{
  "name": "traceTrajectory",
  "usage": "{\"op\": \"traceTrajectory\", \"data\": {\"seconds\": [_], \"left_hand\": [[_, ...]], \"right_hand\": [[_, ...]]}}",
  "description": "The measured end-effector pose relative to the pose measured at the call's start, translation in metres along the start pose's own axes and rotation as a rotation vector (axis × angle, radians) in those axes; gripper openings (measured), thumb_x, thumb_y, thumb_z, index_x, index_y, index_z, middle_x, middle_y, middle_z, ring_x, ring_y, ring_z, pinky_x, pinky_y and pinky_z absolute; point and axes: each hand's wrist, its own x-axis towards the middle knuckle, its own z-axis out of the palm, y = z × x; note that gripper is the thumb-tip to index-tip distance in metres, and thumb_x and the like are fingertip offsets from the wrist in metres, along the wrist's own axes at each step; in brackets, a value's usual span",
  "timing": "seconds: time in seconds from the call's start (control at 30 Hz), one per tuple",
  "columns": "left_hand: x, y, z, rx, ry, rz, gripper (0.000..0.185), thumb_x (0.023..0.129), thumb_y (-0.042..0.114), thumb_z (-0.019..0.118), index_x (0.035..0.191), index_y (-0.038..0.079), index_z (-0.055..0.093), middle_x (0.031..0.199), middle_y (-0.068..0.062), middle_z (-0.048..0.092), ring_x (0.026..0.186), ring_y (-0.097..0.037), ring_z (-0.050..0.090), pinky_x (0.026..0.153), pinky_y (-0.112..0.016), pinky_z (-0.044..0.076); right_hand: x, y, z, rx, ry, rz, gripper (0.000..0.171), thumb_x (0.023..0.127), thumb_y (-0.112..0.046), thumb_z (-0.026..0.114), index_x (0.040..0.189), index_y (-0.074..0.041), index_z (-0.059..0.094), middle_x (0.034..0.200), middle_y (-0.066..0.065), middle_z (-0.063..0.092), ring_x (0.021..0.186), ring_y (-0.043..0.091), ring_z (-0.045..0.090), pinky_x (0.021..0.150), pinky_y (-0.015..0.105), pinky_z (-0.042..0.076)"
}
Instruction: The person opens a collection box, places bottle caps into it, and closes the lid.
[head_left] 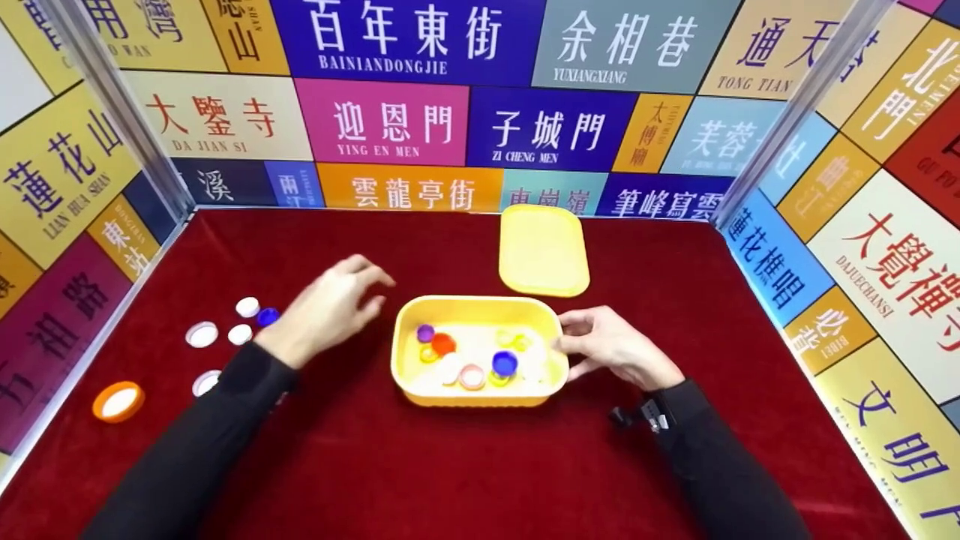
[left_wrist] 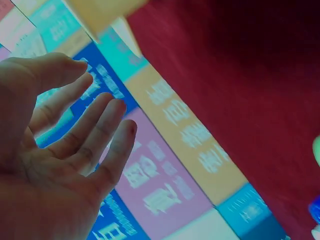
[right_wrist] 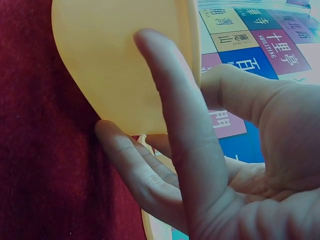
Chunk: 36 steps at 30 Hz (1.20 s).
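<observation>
A yellow box [head_left: 480, 395] sits mid-table with several coloured bottle caps [head_left: 504, 363] inside. My right hand [head_left: 592, 346] is at the box's right end, its fairly straight fingers [right_wrist: 165, 100] lying against the outer wall [right_wrist: 110, 65] and the thumb by the rim. My left hand [head_left: 341, 300] hovers just left of the box, slightly blurred and holding nothing. Its fingers [left_wrist: 95, 125] are spread and relaxed in the left wrist view. On the cloth left of that hand lie loose white caps [head_left: 202, 334] and a blue cap [head_left: 267, 316].
The box's yellow lid [head_left: 543, 250] lies flat behind it. An orange-rimmed cap [head_left: 118, 401] sits near the left wall, and another white cap [head_left: 206, 382] is partly hidden by my left sleeve. Printed panels [head_left: 390, 120] wall the red cloth [head_left: 420, 465] on three sides.
</observation>
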Motion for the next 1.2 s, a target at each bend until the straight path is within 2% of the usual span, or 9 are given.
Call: {"op": "traceTrajectory", "data": {"seconds": [0.2,0.4,0.67,0.8,1.03,1.2], "left_hand": [[-0.013,-0.043,-0.010,0.024,-0.025,-0.157,0.032,0.106,0.011,0.076,0.137,0.003,0.081,0.135,-0.024,0.073,0.127,-0.047,0.072,0.115,-0.063,0.061],[-0.028,-0.083,-0.017,0.046,-0.049,-0.250,0.033,0.106,0.010,0.073,0.136,-0.002,0.079,0.133,-0.031,0.070,0.122,-0.052,0.071,0.111,-0.068,0.060],[-0.051,-0.121,-0.024,0.094,-0.076,-0.409,0.036,0.106,0.014,0.070,0.136,-0.005,0.076,0.132,-0.040,0.066,0.120,-0.063,0.067,0.100,-0.079,0.059],[-0.061,-0.133,-0.028,0.100,-0.093,-0.472,0.038,0.105,0.014,0.067,0.136,-0.008,0.075,0.132,-0.044,0.065,0.121,-0.066,0.065,0.100,-0.080,0.058],[-0.061,-0.136,-0.035,0.089,-0.091,-0.492,0.034,0.105,0.010,0.069,0.128,-0.013,0.076,0.126,-0.044,0.070,0.118,-0.059,0.064,0.104,-0.074,0.057],[-0.061,-0.136,-0.038,0.081,-0.102,-0.515,0.029,0.101,0.006,0.070,0.119,-0.015,0.078,0.122,-0.045,0.072,0.116,-0.061,0.064,0.105,-0.075,0.057]], "right_hand": [[0.001,-0.001,0.001,0.007,0.004,0.009,0.050,0.104,-0.006,0.080,0.152,0.006,0.071,0.136,0.030,0.078,0.098,0.028,0.086,0.078,0.042,0.074],[0.002,-0.001,0.003,0.002,0.008,0.017,0.050,0.104,-0.005,0.079,0.152,0.005,0.071,0.136,0.031,0.078,0.098,0.028,0.086,0.077,0.041,0.074],[0.002,0.000,0.004,0.011,0.004,0.001,0.048,0.104,-0.003,0.078,0.151,0.007,0.071,0.134,0.032,0.079,0.097,0.028,0.086,0.076,0.043,0.074],[0.001,0.000,0.003,0.009,0.003,-0.001,0.048,0.105,-0.004,0.079,0.151,0.006,0.071,0.133,0.032,0.079,0.097,0.028,0.086,0.076,0.042,0.074],[0.000,0.000,0.001,0.006,0.011,0.003,0.047,0.105,-0.003,0.079,0.151,0.005,0.072,0.134,0.032,0.078,0.098,0.030,0.086,0.076,0.042,0.074],[0.000,0.001,0.001,0.011,0.009,-0.001,0.047,0.105,-0.003,0.078,0.150,0.006,0.072,0.135,0.031,0.078,0.099,0.030,0.086,0.076,0.043,0.074]]}}
